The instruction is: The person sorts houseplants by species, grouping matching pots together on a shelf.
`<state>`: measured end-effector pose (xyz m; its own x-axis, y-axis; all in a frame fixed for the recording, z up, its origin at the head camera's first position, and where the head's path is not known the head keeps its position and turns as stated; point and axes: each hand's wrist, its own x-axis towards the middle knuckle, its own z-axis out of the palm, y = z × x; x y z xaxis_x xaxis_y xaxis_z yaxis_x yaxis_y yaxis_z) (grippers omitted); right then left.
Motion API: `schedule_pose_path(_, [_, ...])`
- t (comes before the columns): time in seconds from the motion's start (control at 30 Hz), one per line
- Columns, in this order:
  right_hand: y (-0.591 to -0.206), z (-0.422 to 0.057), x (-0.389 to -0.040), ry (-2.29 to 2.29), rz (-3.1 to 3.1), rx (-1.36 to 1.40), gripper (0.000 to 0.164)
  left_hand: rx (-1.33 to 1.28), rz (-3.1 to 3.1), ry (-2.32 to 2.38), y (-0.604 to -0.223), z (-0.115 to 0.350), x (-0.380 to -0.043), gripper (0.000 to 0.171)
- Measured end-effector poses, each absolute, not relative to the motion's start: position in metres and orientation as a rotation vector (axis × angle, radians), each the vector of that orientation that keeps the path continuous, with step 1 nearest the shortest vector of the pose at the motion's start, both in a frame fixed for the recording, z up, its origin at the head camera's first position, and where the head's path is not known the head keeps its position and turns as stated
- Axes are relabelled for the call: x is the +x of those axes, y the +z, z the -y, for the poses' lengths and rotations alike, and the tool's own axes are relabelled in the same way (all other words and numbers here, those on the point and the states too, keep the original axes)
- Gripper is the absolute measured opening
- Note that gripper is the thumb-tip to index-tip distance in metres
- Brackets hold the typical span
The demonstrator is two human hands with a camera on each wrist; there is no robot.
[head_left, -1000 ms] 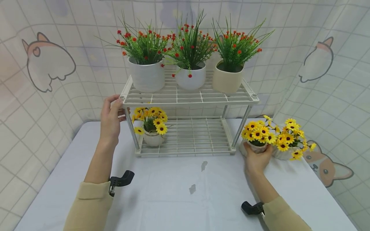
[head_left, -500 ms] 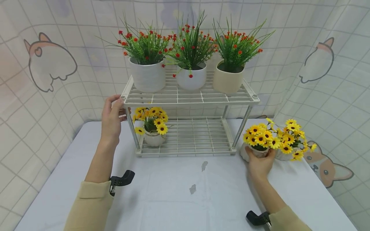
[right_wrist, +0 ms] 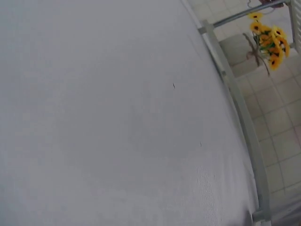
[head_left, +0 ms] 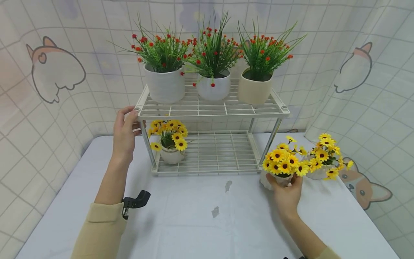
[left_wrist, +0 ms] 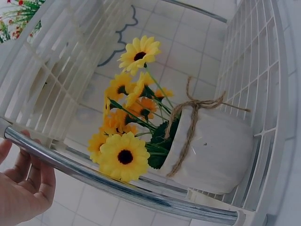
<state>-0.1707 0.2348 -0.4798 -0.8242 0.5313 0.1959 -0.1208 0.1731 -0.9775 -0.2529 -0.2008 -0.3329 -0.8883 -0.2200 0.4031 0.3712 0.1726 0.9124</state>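
Note:
My left hand [head_left: 124,133] grips the left front post and upper corner of a white two-tier wire shelf rack [head_left: 223,117]. In the left wrist view its fingers curl at the chrome post [left_wrist: 117,176]. A potted yellow daisy plant [head_left: 173,155], twine tied round its white pot [left_wrist: 214,146], sits at the left of the lower shelf. My right hand [head_left: 288,197] holds the pot of a second yellow daisy plant [head_left: 279,163] between thumb and fingers, just off the rack's right front corner. The right wrist view shows neither this hand nor its pot.
Three pots of red flowers, a white one [head_left: 165,86], a smaller white one [head_left: 213,87] and a cream one [head_left: 254,88], line the upper shelf. A third yellow daisy plant [head_left: 323,158] stands on the white-covered table [head_left: 194,233] at right. A patterned curtain [head_left: 97,72] hangs behind.
My right hand has carried the daisy pot away from the third daisy plant, leftward and toward me, to near the rack's corner. The left hand keeps its hold on the rack.

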Motion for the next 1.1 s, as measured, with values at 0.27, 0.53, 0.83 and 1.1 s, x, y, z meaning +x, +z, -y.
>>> schedule_pose_path(0.27, [-0.477,-0.211,-0.157,1.737,1.962,-0.252,0.088,-0.130,2.012,-1.764,-0.332,0.199,-0.253,0.042])
schedule_pose_path(0.53, [-0.474,-0.179,-0.161,1.757,1.960,-0.102,0.079,-0.132,2.017,-1.769,-0.332,0.199,-0.253,0.042])
schedule_pose_path(0.83, [-0.470,-0.140,-0.181,1.756,1.967,0.039,0.077,-0.145,2.012,-1.763,-0.331,0.199,-0.252,0.042])
schedule_pose_path(1.1, [-0.470,-0.109,-0.206,1.810,1.935,0.074,0.076,-0.129,1.999,-1.787,-0.332,0.200,-0.252,0.041])
